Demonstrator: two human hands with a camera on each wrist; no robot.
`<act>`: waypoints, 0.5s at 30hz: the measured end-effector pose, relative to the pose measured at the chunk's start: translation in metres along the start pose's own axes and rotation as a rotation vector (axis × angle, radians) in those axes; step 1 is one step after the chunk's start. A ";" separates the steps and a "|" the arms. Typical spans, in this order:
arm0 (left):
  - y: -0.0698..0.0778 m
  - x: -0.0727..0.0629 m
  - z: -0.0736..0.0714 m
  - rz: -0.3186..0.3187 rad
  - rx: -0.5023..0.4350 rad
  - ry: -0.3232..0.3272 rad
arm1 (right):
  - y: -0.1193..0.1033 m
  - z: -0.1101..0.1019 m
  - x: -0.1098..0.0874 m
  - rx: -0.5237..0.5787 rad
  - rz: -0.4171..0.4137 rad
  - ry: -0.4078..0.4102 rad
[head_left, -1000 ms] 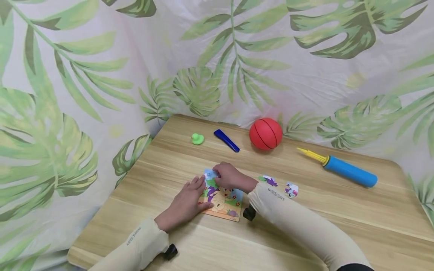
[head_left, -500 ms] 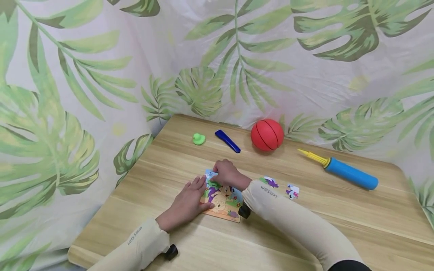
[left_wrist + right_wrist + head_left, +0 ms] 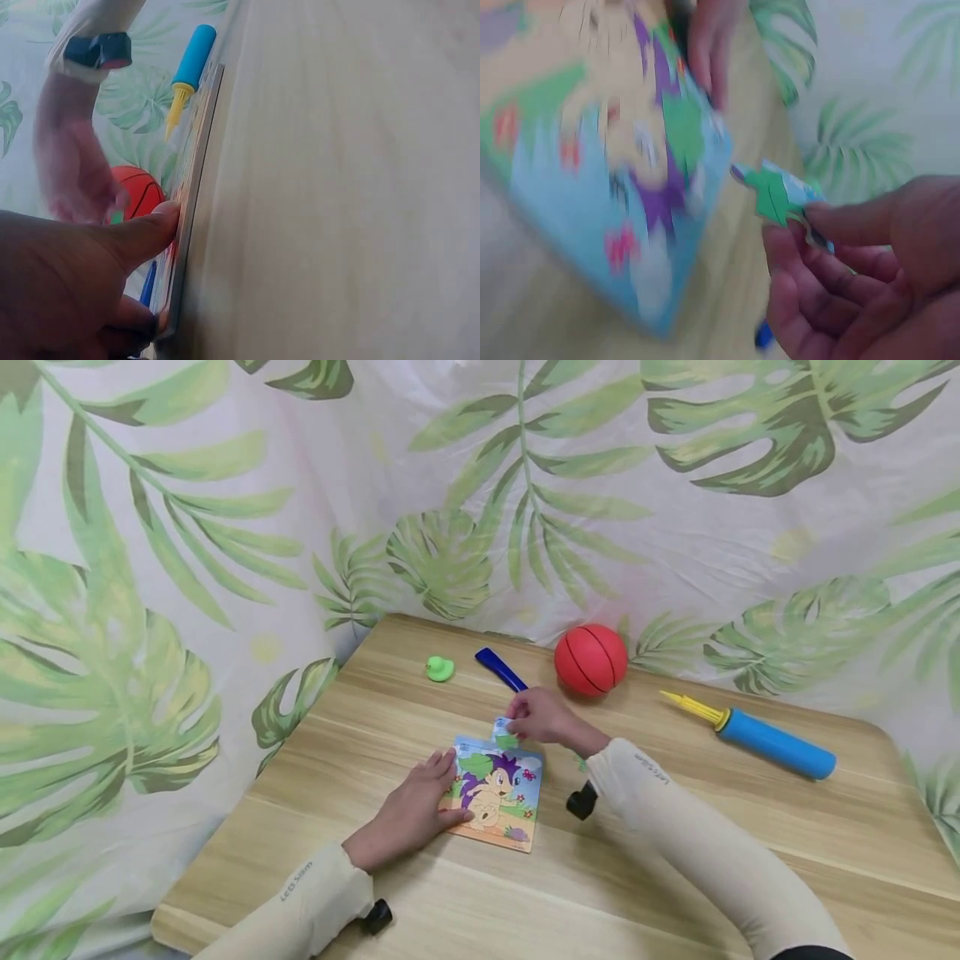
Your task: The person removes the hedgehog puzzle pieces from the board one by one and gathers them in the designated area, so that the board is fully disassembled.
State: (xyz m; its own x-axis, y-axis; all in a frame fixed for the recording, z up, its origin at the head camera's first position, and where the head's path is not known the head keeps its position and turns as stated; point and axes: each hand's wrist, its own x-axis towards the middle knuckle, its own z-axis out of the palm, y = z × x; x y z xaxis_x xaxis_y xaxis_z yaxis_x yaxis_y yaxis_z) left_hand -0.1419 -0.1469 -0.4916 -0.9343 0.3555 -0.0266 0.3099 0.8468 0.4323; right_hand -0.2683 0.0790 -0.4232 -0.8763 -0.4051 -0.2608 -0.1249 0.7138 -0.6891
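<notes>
A square puzzle board [image 3: 491, 797] with a purple-haired cartoon hedgehog lies on the wooden table. My left hand [image 3: 412, 810] rests along its left edge, fingers fairly straight, thumb lying over the picture. In the left wrist view that thumb [image 3: 154, 232] touches the board's face near its edge. My right hand [image 3: 546, 718] pinches a puzzle piece [image 3: 505, 732] between thumb and fingertips, just beyond the board's far edge. Close up in the right wrist view, the puzzle piece [image 3: 776, 191] shows a green leaf and light blue sky. Blur softens the right wrist view.
Along the back stand a green toy duck [image 3: 440, 668], a dark blue tapered flat object [image 3: 501, 668], a red ball [image 3: 591, 660] and a blue hand pump [image 3: 776, 743] with yellow nozzle. Part of a loose green puzzle piece [image 3: 581, 762] peeks out by my right sleeve.
My right hand has moved from the board's upper left area to the right and away, bringing the leaf puzzle piece off the board. My left hand has stayed in place.
</notes>
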 end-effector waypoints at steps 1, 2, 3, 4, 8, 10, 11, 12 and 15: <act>-0.001 0.001 -0.001 -0.008 -0.012 -0.005 | 0.006 -0.008 -0.004 0.012 0.013 -0.008; -0.001 0.002 -0.001 -0.013 -0.024 -0.008 | 0.011 -0.015 -0.008 0.026 0.027 -0.020; -0.002 0.002 -0.002 -0.017 -0.032 -0.012 | 0.018 -0.022 -0.011 0.033 0.042 -0.028; -0.004 0.003 -0.003 -0.020 -0.042 -0.016 | 0.023 -0.027 -0.014 0.038 0.057 -0.035; -0.007 0.007 -0.006 -0.028 -0.053 -0.033 | 0.041 -0.042 -0.021 0.025 0.073 -0.046; -0.008 0.009 -0.007 -0.028 -0.059 -0.040 | 0.048 -0.045 -0.022 0.006 0.068 -0.053; -0.008 0.009 -0.007 -0.029 -0.061 -0.042 | 0.052 -0.045 -0.021 0.000 0.066 -0.054; -0.008 0.010 -0.008 -0.029 -0.069 -0.045 | 0.055 -0.046 -0.020 -0.007 0.067 -0.057; -0.006 0.010 -0.009 -0.018 -0.086 -0.049 | 0.063 -0.046 -0.018 -0.021 0.081 -0.061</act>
State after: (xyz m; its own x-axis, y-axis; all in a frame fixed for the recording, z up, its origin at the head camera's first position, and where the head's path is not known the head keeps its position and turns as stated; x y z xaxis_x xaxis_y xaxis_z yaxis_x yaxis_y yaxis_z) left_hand -0.1551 -0.1521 -0.4870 -0.9290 0.3617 -0.0783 0.2751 0.8166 0.5074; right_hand -0.2817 0.1581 -0.4308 -0.8538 -0.3793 -0.3565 -0.0649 0.7571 -0.6501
